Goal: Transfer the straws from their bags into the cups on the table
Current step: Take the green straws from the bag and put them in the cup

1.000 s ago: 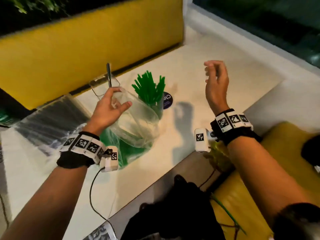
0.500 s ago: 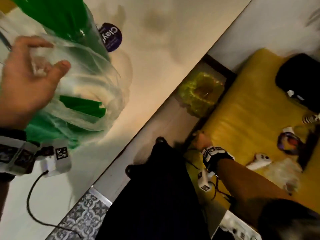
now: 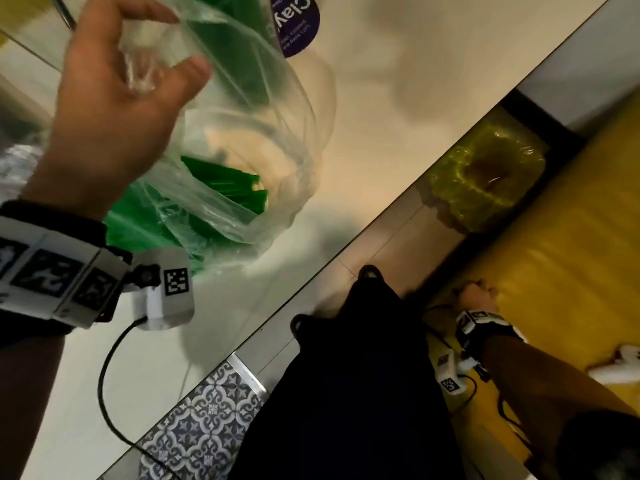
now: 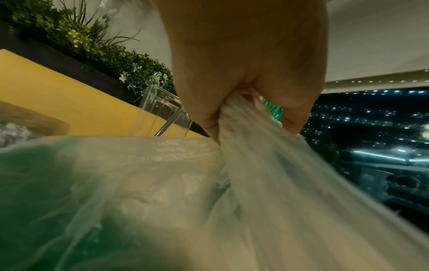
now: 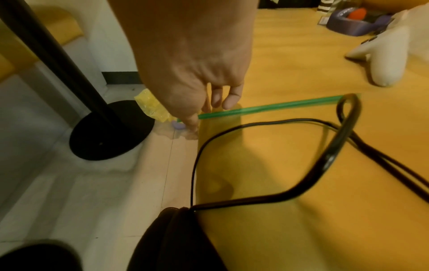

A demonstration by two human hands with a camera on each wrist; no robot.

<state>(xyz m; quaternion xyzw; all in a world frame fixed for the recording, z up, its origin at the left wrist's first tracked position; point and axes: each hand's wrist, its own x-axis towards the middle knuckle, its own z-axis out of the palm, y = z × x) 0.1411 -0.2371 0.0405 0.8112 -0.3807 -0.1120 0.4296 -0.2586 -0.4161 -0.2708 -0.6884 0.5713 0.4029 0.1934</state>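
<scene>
On the white table [image 3: 381, 116] my left hand [image 3: 114, 109] grips the bunched mouth of a clear plastic bag [image 3: 242, 133] that holds green straws [image 3: 225, 181]. The left wrist view shows that hand [image 4: 243, 73] clenched on the bag [image 4: 255, 183], with a clear glass cup [image 4: 162, 113] just behind it. More green straws [image 3: 221, 36] stand at the top edge, seen through the plastic. My right hand [image 3: 472, 289] is down at the edge of the yellow bench seat [image 3: 571, 237]. There its fingertips [image 5: 192, 124] curl onto one end of a single green straw [image 5: 267, 107] lying on the seat.
A yellow bag [image 3: 485, 178] lies on the floor under the table, beside the black table pedestal [image 5: 104, 128]. A black cable [image 5: 343, 128] loops over the seat near the straw. A white controller [image 5: 383, 55] lies farther along the seat. A purple label [image 3: 294, 22] shows near the cups.
My right hand dropped from above the table to the bench seat and reached the single green straw. The head view tipped down. My left hand kept hold of the bag.
</scene>
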